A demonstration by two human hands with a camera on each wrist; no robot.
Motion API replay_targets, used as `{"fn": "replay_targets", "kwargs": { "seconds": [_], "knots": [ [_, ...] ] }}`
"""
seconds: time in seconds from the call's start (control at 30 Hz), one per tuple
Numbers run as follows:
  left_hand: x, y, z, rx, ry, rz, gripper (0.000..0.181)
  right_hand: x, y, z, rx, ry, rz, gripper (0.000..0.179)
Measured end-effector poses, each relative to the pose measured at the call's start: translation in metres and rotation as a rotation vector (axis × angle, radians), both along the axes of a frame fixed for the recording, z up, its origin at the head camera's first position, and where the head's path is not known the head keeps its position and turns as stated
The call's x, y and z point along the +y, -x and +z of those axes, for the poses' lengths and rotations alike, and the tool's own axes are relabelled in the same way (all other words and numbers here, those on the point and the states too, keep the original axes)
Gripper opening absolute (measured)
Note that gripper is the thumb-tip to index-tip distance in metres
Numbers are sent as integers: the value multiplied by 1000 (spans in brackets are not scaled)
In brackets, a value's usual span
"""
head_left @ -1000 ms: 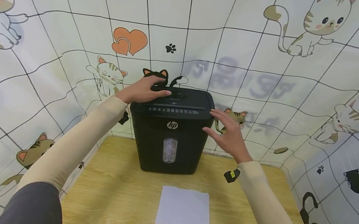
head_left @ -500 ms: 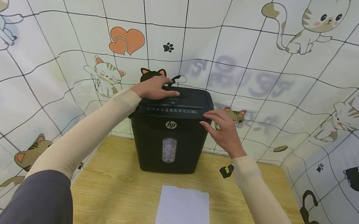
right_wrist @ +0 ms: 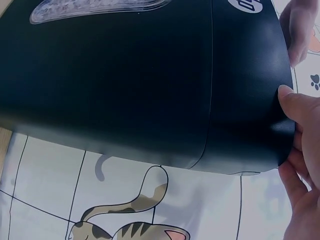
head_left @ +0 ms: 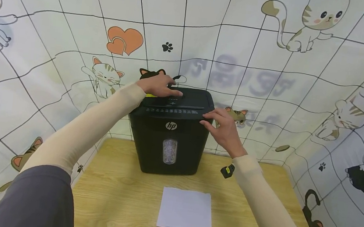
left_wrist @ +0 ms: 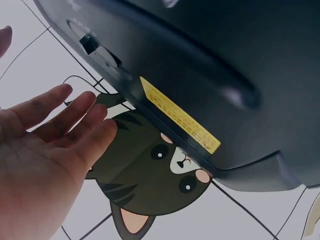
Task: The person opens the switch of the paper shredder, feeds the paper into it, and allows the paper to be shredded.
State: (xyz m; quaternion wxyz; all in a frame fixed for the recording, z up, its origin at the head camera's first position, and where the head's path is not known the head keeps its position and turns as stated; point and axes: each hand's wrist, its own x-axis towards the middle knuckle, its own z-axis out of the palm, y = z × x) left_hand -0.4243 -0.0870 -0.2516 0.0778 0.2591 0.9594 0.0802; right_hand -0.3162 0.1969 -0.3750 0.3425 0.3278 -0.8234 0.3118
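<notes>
A black HP paper shredder (head_left: 150, 143) stands upright on the wooden table, shredded bits showing through its window (head_left: 169, 151). Over the back left of its top, my left hand (head_left: 159, 85) has its fingers extended and its thumb over the switch area. In the left wrist view, those fingers (left_wrist: 82, 120) reach past the back edge beside the switch (left_wrist: 95, 47) and a yellow label (left_wrist: 180, 115). My right hand (head_left: 222, 127) holds the lid's front right corner; in the right wrist view its thumb (right_wrist: 292, 102) presses the front near the top edge, fingers around the corner.
A white sheet of paper (head_left: 186, 211) lies flat on the table (head_left: 110, 194) in front of the shredder. Behind and at both sides hangs a white cat-print cloth (head_left: 210, 5), close to the shredder's back.
My left hand has slid rightward across the shredder's top, exposing the yellow label. My right hand has moved in slightly left onto the front right corner. The paper stays put.
</notes>
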Motion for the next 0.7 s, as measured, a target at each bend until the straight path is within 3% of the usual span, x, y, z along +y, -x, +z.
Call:
{"fn": "replay_targets", "kwargs": {
  "seconds": [0.27, 0.37, 0.53, 0.7],
  "knots": [
    [8, 15, -1, -72, -3, 27, 87, -1, -1, 1, -6, 12, -17, 22],
    [10, 22, -5, -59, 18, 18, 78, 0, -2, 1, -19, 8, -18, 22],
    [10, 27, -11, -14, 50, 0, 48, -2, -3, -1, -28, 3, -19, 22],
    [13, 28, -6, -16, 42, 15, 43, -3, -1, -2, -16, 21, -23, 21]
  ]
}}
